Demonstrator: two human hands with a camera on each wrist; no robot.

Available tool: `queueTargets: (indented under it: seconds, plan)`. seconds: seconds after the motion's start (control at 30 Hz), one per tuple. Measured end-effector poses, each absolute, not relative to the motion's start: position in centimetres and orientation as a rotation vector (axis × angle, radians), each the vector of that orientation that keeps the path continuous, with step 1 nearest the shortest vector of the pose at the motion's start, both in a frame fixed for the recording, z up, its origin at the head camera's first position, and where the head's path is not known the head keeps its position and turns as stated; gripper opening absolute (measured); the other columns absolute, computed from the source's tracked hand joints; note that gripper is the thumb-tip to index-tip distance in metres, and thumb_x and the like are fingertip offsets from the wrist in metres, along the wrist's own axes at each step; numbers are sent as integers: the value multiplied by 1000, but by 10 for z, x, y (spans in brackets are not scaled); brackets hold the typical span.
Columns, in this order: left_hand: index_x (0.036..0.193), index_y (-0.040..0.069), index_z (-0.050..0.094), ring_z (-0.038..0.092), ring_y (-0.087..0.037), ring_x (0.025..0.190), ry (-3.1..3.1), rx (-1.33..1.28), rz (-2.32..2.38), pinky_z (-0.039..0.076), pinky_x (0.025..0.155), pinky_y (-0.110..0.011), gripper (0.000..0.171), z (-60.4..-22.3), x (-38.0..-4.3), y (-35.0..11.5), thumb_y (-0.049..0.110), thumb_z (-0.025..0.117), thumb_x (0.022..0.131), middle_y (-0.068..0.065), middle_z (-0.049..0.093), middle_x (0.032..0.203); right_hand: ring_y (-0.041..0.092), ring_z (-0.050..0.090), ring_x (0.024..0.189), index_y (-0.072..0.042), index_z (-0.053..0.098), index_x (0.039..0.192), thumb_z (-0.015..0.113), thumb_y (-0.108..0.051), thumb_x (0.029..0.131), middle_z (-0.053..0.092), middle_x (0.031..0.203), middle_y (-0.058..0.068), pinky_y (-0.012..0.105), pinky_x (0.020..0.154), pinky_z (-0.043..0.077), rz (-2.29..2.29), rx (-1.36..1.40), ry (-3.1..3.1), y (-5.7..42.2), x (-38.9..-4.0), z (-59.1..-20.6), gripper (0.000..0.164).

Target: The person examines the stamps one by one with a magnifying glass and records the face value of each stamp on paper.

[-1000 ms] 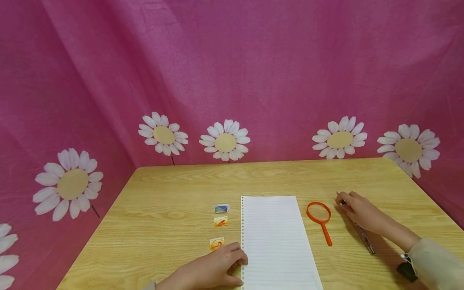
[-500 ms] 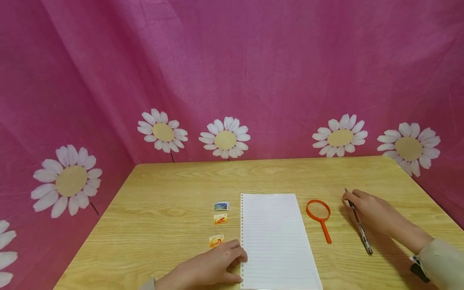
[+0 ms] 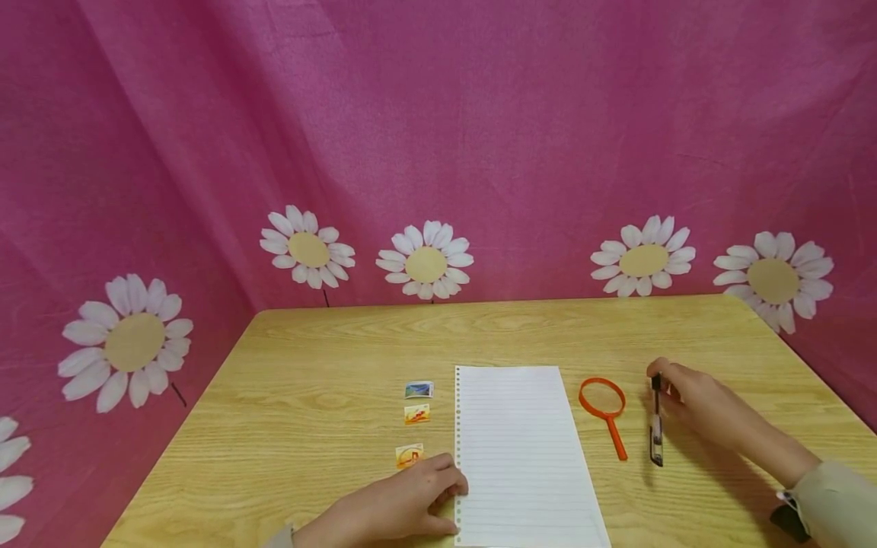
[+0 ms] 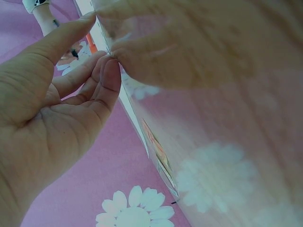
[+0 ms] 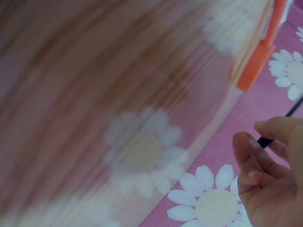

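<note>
My right hand point(image 3: 706, 407) pinches a clear pen point(image 3: 656, 434) near its black end, to the right of the magnifying glass. The pen's lower part points toward me, with a shadow beneath it. In the right wrist view, only the pen's black part point(image 5: 265, 142) shows between thumb and fingers. At the left edge of a lined, hole-punched sheet of paper point(image 3: 521, 449), my left hand point(image 3: 404, 498) rests with thumb and fingertips on the margin. The left wrist view shows its relaxed fingertips point(image 4: 112, 71) touching down along that edge.
An orange-red magnifying glass point(image 3: 614, 438) lies right of the sheet. Left of the sheet are a blue stamp-like picture point(image 3: 419, 390), a yellow one point(image 3: 416, 414) and another yellow one point(image 3: 409, 455) by the left hand. The wooden table point(image 3: 308, 365) meets a pink flowered curtain point(image 3: 521, 152).
My right hand shifted slightly right with the pen, then the pen's lower end swung left, from slanting right to pointing almost straight toward me. My left hand stayed at the sheet's edge.
</note>
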State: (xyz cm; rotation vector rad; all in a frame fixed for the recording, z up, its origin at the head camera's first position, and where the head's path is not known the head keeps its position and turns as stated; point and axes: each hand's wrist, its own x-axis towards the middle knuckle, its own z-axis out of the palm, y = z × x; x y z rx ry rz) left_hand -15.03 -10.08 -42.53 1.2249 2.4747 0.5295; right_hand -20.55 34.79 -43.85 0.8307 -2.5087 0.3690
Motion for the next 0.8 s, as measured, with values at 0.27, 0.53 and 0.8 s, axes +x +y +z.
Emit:
queueTargets:
  seconds: [0.27, 0.53, 0.8]
  plan:
    - [108, 15, 62, 38, 6, 76, 2487, 1254, 533, 39, 68, -8, 27, -426, -150, -102, 26, 74, 87, 11, 46, 90, -11, 50, 70, -3, 52, 107, 70, 18, 74, 63, 76, -1, 17, 50, 39, 646, 717, -2528, 337, -201, -432, 42]
    - [107, 14, 62, 36, 7, 75, 2498, 1286, 544, 38, 68, -8, 26, -427, -149, -103, 24, 75, 86, 10, 45, 90, 2, 59, 62, -3, 55, 106, 60, 4, 93, 64, 75, 5, 15, 51, 42, 918, 642, -2494, 331, -198, -424, 16]
    - [109, 14, 62, 36, 6, 76, 2475, 1279, 547, 38, 68, -8, 27, -427, -150, -104, 24, 74, 87, 10, 46, 92, -1, 52, 57, -4, 63, 97, 63, 0, 92, 58, 73, -4, 14, 51, 39, 817, 538, -2453, 329, -200, -422, 6]
